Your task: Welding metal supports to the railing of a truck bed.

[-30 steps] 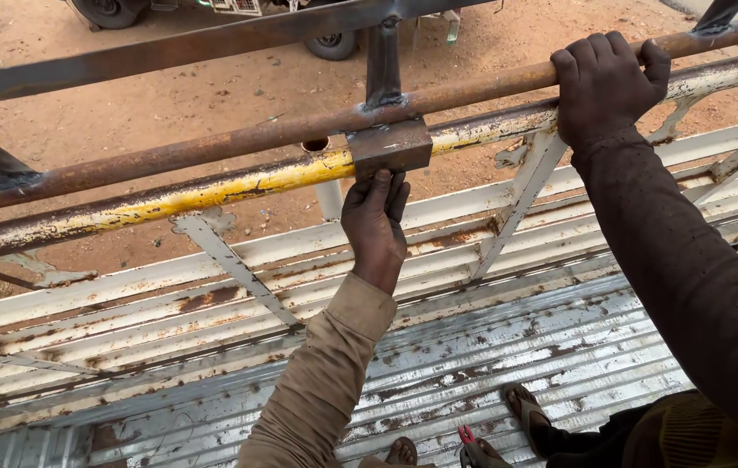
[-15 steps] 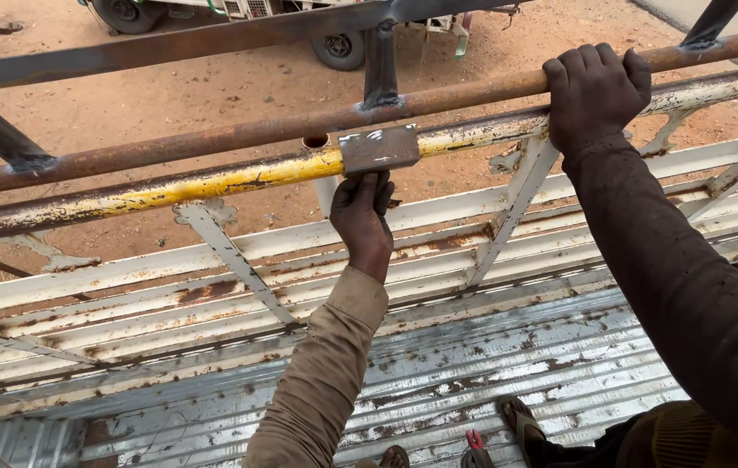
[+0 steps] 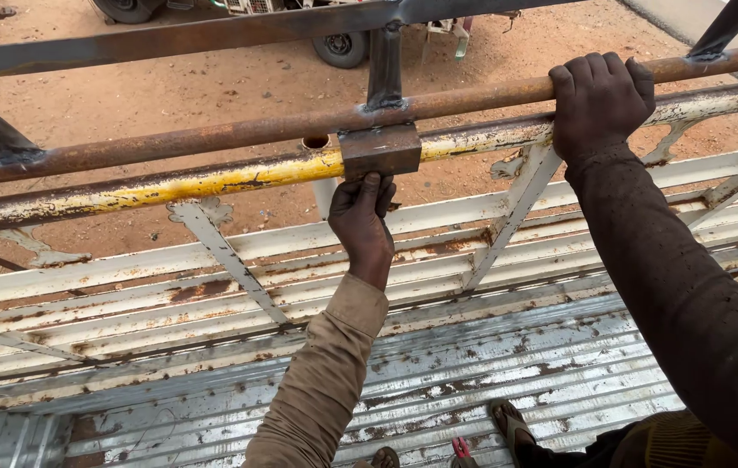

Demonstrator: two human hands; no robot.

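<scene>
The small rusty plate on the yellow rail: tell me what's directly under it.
Under the rusty plate the left hand presses up with its fingers. A white tube end shows beside it. The plate hides the yellow rail behind it.

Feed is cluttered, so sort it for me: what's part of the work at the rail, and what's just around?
In hand:
left hand pressing the metal plate
right hand gripping the rusty pipe
yellow rail

Just around:
vehicle wheel
sandalled feet
corrugated sheet floor

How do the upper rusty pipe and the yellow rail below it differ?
The pipe is bare brown rust; the rail keeps chipped yellow and white paint. The right hand grips the pipe; the left hand reaches the plate on the rail. Both run sideways, rusted.
</scene>
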